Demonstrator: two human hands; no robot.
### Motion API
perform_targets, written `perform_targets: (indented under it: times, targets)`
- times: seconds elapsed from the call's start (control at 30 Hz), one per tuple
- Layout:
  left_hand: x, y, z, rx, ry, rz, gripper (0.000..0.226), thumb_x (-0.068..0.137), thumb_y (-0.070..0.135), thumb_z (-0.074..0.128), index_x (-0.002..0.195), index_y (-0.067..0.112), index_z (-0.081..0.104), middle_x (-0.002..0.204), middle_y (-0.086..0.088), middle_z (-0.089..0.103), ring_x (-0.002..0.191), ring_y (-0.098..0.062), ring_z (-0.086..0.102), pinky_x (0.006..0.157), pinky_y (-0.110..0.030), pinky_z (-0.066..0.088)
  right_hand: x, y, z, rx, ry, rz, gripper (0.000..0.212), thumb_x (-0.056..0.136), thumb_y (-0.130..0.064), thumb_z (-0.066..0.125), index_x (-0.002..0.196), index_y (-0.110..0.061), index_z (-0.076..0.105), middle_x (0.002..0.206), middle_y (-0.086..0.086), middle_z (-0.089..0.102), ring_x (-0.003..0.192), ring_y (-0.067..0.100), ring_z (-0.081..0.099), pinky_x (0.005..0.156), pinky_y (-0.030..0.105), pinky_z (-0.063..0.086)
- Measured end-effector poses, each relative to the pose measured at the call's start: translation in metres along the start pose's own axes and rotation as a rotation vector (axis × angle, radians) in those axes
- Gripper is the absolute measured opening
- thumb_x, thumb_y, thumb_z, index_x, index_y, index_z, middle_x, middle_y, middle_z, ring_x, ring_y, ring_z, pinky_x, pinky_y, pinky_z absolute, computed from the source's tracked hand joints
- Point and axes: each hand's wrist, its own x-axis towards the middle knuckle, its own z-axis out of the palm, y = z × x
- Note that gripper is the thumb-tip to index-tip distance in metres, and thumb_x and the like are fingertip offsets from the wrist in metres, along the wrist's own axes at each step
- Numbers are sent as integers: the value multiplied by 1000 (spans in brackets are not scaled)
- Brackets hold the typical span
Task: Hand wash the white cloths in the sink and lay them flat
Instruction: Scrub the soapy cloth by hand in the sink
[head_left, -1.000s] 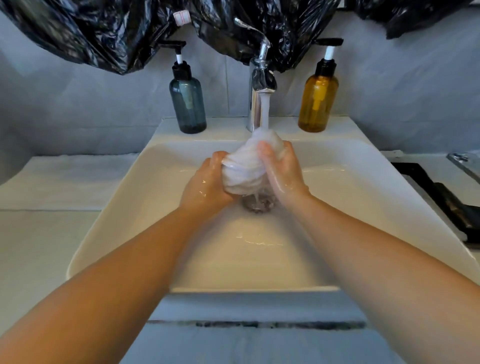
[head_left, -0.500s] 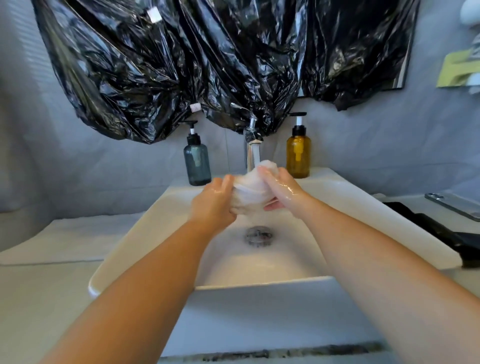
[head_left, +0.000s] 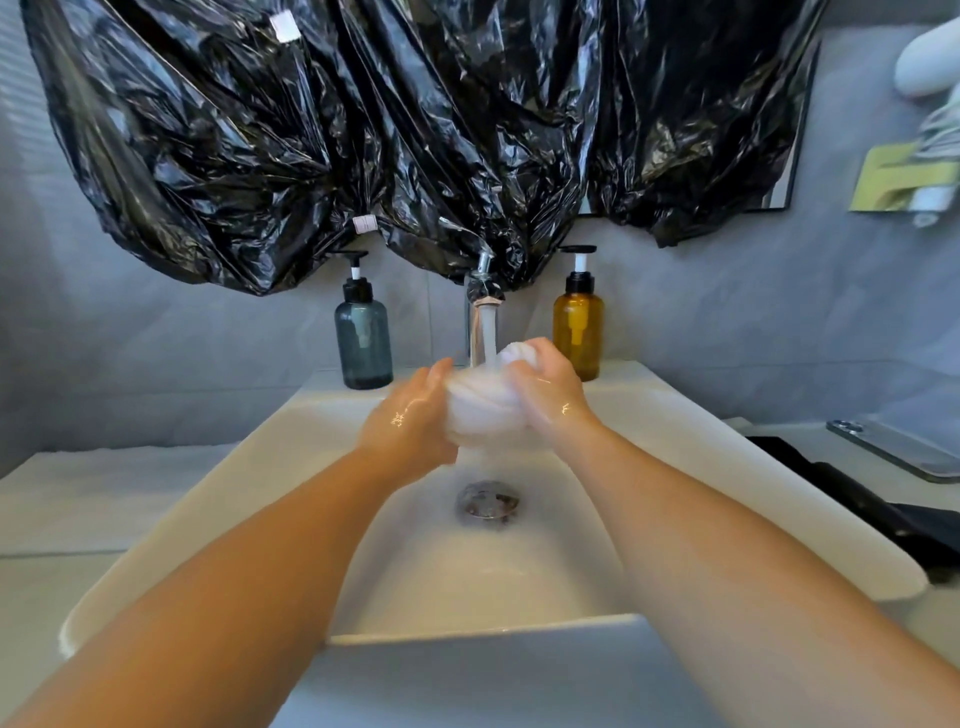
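Wadded white cloth (head_left: 483, 410) is held above the sink (head_left: 675, 441) basin, directly under the running water stream (head_left: 489, 332) from the chrome faucet (head_left: 485, 291). Left hand (head_left: 410, 421) cups and grips the wad from its left side; right hand (head_left: 550, 395) curls round its upper right, fingers closed on the fabric. Both hands are wet. The drain (head_left: 488, 500) lies below the cloth. A blue-grey pump bottle (head_left: 363, 340) stands left of the faucet, an amber pump bottle (head_left: 578, 332) right. A white cloth sheet (head_left: 104, 493) lies flat on the bench (head_left: 31, 597) left of the sink. Black plastic bags (head_left: 363, 130) hang above.
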Motion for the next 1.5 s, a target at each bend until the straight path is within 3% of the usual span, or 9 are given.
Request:
perform_targets:
  times: [0.17,0.4,0.67,0.8,1.0,1.13,1.23,1.37,1.5]
  targets:
    - [1,-4,1,-222,-12,-15,65,64,24,79,123,20,51,100,3,62,90,-22,62,72,-35,56,-4,-1,9,-72,24,-112,14,91,-12,52,101,-14,62,93,6,59,87,25,56,72,33,43]
    - [-5,13,2,-284,63,-32,66,69,20,82,124,17,46,103,0,60,93,-22,59,71,-32,51,0,-8,2,-71,68,3,33,91,-50,62,107,-22,53,100,0,58,95,22,57,77,37,47]
    - [2,20,3,-447,-119,-214,30,66,19,67,95,20,61,81,8,58,71,-9,54,46,-10,35,7,-26,12,-108,141,-48,13,88,-17,56,76,-22,57,80,-3,57,89,26,55,75,30,41]
    - [-6,27,-2,-822,-271,-247,50,71,5,72,117,16,54,106,-8,58,90,-20,59,61,-25,50,13,-30,17,16,102,-20,19,85,-9,59,74,-24,61,80,-5,61,90,24,61,80,34,51]
    - [-13,25,-2,-1099,-438,-264,103,40,29,75,138,23,44,117,-12,59,103,-27,62,69,-34,59,20,-31,12,90,9,39,22,83,0,56,71,-17,62,73,2,57,77,23,55,70,30,43]
    - [-11,42,-13,-859,-410,-339,68,62,18,76,125,18,50,113,-9,61,102,-24,62,82,-37,59,20,-28,4,108,33,37,22,84,-1,54,71,-16,63,72,0,57,78,23,53,66,28,41]
    - [-1,50,-14,-341,-223,-315,20,82,14,64,96,22,50,88,1,55,73,-12,52,54,-20,43,18,-24,6,123,15,105,13,89,-15,58,79,-22,60,82,2,60,87,25,58,79,33,47]
    - [4,35,-7,-311,-59,-240,30,76,10,66,102,16,54,74,5,53,63,-7,50,46,-20,35,15,-24,14,290,-58,301,32,79,-53,73,93,-25,65,91,3,70,89,24,69,83,41,58]
    - [4,21,-1,-430,-109,-196,58,70,16,78,120,21,49,85,6,56,72,-7,55,47,-17,40,14,-23,9,252,8,375,21,88,-36,66,98,-18,59,98,5,65,93,22,63,82,35,55]
